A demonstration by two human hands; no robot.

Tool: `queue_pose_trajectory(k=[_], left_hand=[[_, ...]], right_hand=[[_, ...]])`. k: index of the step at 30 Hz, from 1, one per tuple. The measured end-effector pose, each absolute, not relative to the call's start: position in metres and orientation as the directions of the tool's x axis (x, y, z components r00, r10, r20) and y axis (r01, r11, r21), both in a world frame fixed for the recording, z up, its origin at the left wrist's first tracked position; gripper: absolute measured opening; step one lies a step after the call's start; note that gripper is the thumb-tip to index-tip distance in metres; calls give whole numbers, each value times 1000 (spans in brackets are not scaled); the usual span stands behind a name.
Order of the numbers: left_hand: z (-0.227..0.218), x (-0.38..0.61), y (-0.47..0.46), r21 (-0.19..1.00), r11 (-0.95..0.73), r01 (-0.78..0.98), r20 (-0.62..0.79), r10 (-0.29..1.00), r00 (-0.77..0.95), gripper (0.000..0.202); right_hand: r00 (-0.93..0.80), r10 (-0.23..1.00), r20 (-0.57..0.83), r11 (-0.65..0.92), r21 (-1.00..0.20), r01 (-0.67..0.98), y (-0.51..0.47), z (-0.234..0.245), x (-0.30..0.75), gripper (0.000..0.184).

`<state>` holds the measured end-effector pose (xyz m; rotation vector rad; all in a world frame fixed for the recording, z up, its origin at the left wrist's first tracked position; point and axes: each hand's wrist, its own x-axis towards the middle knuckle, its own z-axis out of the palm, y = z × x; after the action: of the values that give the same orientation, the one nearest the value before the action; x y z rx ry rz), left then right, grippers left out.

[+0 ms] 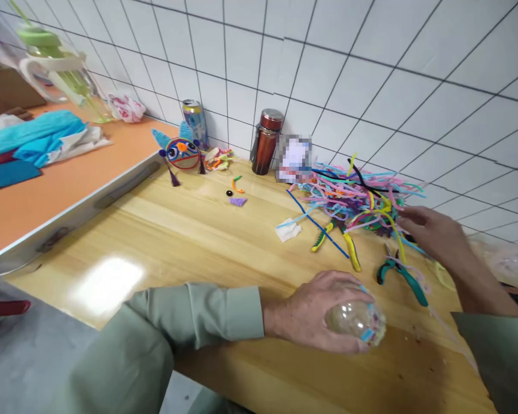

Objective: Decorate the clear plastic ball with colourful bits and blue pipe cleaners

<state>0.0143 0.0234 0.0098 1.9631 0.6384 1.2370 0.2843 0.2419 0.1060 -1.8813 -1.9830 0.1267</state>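
Note:
A clear round plastic container with blue and red bits at its right end lies on its side on the table, and my left hand is curled around it. My right hand is at the right edge of a tangled pile of colourful pipe cleaners, fingers bent and pressed on a pipe cleaner; the fingertips are partly hidden. Just below the pile lie yellow-and-green-handled pliers and teal-handled pliers. A blue pipe cleaner crosses beside the yellow handles, near a white paper scrap.
Against the tiled wall stand a brown thermos, a drink can and a decorated face craft. Small craft pieces, among them a purple piece, lie mid-table. To the left is an orange table with cloths and a green-lidded bottle.

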Motion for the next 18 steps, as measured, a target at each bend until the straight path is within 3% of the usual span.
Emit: queue_pose_trajectory(k=[4, 9, 12, 18], left_hand=[[47, 11, 18, 772, -635, -32, 611, 726, 315, 73], [89, 4, 23, 660, -750, -46, 737, 635, 230, 78], [111, -8, 21, 651, -757, 51, 735, 646, 207, 82], [137, -21, 14, 648, -755, 98, 754, 654, 62, 80]], right_hand=[[-301, 932, 201, 359, -407, 840, 192, 96, 230, 24], [-421, 897, 133, 432, -469, 770, 162, 69, 161, 34], [-468, 872, 145, 479, -454, 751, 152, 56, 120, 40], [-612, 778, 143, 603, -446, 662, 145, 40, 30, 15]])
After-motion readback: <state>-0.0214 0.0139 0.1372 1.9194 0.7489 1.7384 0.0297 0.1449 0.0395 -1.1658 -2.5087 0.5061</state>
